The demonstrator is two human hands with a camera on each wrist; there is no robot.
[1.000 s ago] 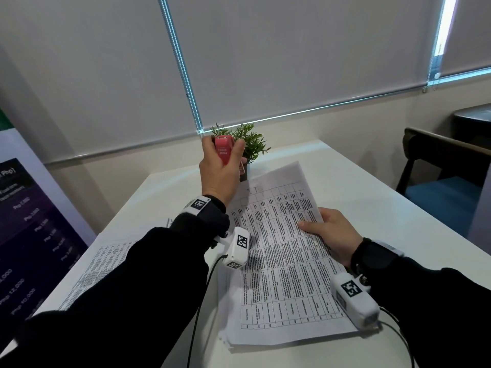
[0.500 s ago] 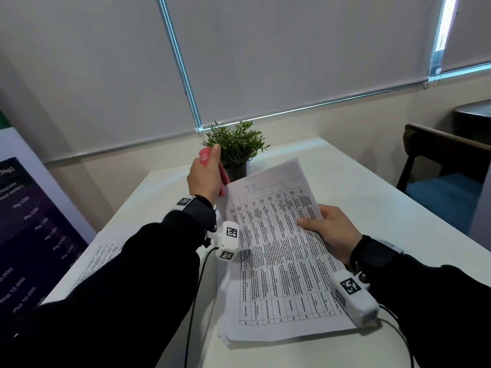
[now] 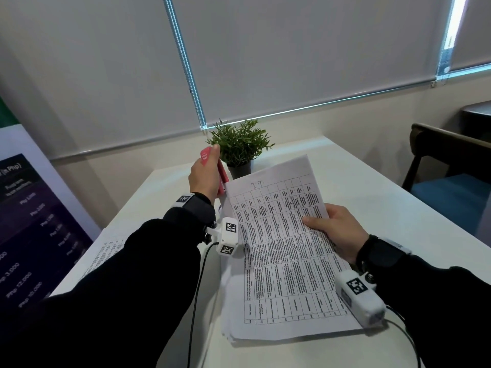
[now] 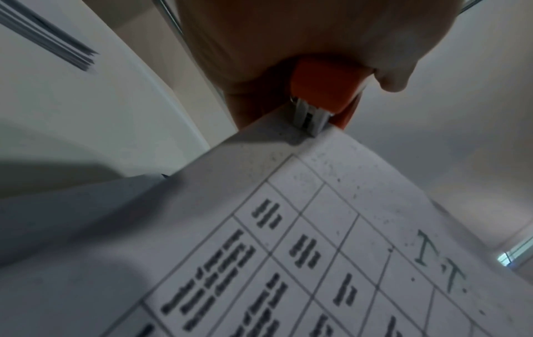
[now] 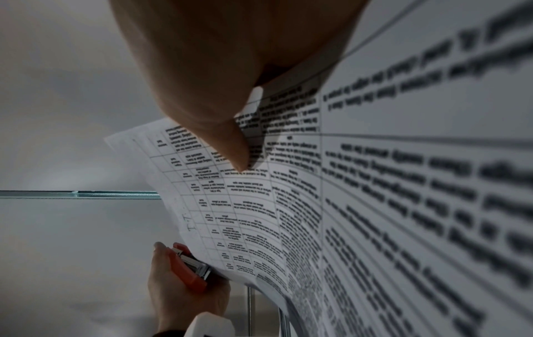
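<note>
My left hand (image 3: 204,174) grips a pink-red stapler (image 3: 221,176) whose metal mouth (image 4: 310,118) sits over the top left corner of a stack of printed sheets (image 3: 281,251). The same stapler (image 5: 189,266) shows at that corner in the right wrist view. The sheets carry a table of small text and a handwritten "I.T." (image 4: 438,266) at the top. My right hand (image 3: 337,229) pinches the stack's right edge, thumb (image 5: 230,141) on top, and lifts the far end off the white table (image 3: 385,208).
A small potted green plant (image 3: 240,147) stands just behind the stapler. Another pile of printed sheets (image 3: 103,253) lies at the table's left edge. A dark banner (image 3: 32,229) stands on the left, a wooden chair with a blue seat (image 3: 451,187) on the right.
My left hand has come down from in front of the plant and turned the stapler onto the sheets' top left corner. My right hand has raised the stack's far end.
</note>
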